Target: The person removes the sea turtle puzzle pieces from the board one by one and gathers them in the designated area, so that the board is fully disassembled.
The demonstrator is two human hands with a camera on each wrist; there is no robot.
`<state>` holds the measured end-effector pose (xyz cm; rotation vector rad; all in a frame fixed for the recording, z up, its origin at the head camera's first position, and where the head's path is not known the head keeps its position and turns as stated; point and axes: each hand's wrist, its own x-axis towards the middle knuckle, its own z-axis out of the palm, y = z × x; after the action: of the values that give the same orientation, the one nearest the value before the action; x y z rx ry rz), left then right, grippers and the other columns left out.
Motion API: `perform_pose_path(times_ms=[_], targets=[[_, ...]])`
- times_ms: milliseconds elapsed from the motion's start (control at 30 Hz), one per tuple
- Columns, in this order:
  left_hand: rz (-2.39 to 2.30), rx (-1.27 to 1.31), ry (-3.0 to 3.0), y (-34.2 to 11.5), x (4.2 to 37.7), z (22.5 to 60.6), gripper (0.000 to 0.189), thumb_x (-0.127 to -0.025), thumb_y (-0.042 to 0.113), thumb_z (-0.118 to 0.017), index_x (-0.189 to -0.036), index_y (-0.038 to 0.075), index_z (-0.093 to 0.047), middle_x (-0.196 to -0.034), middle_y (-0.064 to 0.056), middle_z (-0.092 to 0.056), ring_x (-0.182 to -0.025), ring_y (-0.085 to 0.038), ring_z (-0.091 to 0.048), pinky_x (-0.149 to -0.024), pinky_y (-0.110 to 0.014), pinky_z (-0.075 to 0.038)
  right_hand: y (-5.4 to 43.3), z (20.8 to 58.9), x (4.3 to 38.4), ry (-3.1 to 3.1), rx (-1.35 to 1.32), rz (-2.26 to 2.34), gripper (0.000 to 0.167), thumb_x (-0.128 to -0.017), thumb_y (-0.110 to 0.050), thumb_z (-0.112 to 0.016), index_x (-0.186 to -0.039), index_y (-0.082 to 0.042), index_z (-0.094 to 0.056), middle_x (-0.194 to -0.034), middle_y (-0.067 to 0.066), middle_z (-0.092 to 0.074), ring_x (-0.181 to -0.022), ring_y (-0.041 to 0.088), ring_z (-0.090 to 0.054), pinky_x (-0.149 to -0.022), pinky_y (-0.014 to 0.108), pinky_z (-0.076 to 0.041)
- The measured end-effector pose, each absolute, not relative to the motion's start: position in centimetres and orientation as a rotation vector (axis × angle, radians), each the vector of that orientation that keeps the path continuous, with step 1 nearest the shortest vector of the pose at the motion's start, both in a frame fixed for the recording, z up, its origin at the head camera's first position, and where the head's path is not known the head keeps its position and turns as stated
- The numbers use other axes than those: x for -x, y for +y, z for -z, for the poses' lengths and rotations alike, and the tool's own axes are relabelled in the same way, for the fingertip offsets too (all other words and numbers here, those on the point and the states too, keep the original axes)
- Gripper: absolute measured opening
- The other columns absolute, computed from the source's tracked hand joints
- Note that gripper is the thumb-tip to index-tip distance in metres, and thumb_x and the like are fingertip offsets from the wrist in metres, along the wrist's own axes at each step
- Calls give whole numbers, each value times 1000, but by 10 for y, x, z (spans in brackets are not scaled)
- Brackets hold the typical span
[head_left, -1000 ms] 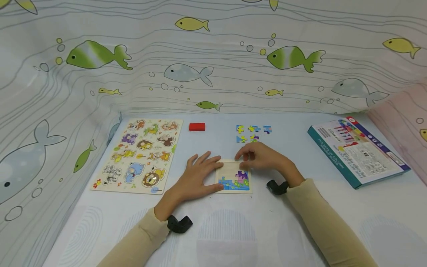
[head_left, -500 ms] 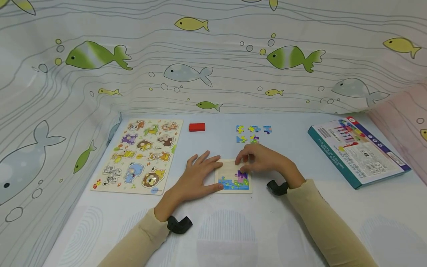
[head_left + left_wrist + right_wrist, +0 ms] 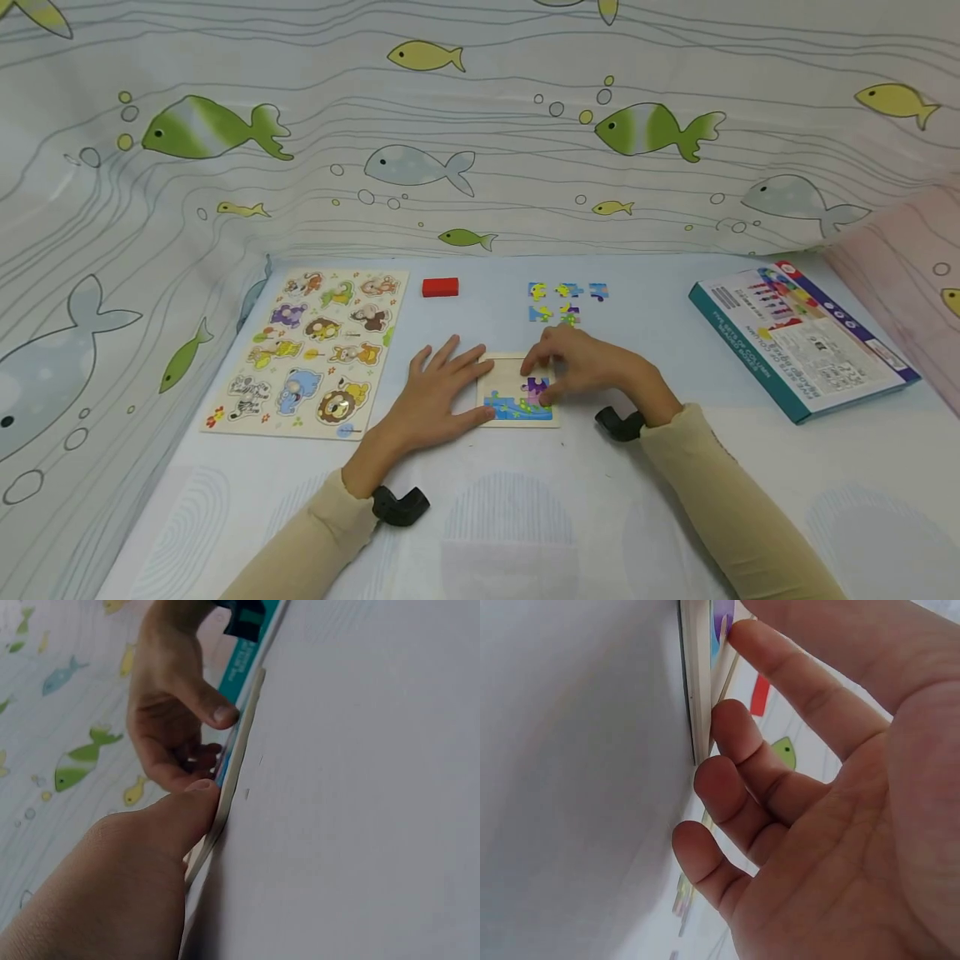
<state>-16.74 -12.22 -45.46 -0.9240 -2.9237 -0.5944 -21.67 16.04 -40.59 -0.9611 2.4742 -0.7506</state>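
A small square wooden puzzle tray (image 3: 504,367) lies between the hands, with joined blue and purple pieces along its bottom and right side. My left hand (image 3: 431,400) lies flat with fingers spread, its thumb resting on the tray's left edge. In the left wrist view that thumb touches the tray rim (image 3: 244,742). My right hand (image 3: 585,362) reaches over the tray's right side, thumb and index finger bent at a purple puzzle piece (image 3: 534,387). In the right wrist view the index fingertip meets the purple piece (image 3: 724,609); the thumb tip is mostly cut off.
Several loose jigsaw pieces (image 3: 568,313) lie behind the tray. A red block (image 3: 440,287) sits at the back. To the left is an animal peg board (image 3: 296,354); to the right, a boxed toy (image 3: 802,333). Fish-print cloth (image 3: 420,200) rises behind.
The tray has shifted slightly away and to the left. My right thumb has moved down along the tray's right side over the purple piece; my left hand stays at the left edge.
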Motion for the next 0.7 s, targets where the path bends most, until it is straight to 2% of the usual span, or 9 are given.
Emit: perform_pose_path(times_ms=[433, 700], targets=[[609, 938, -2914, -121, 165, 456, 70, -92, 62, -60, -152, 26, -50, -164, 5, -38, -158, -33, -21, -121, -64, -10, 161, 405, 213, 2438, 928, 758, 32, -79, -24, -87, -108, -23, -74, -104, 3, -59, -102, 21, -48, -86, 33, -39], [579, 945, -2905, -122, 167, 456, 71, -93, 63, -58, -152, 26, -48, -165, 4, -38, -158, -34, -21, -121, -65, -10, 164, 416, 209, 2462, 962, 833, 32, -82, -21, -85, -112, -24, -73, -104, -3, -59, -100, 16, -47, -88, 34, -39]])
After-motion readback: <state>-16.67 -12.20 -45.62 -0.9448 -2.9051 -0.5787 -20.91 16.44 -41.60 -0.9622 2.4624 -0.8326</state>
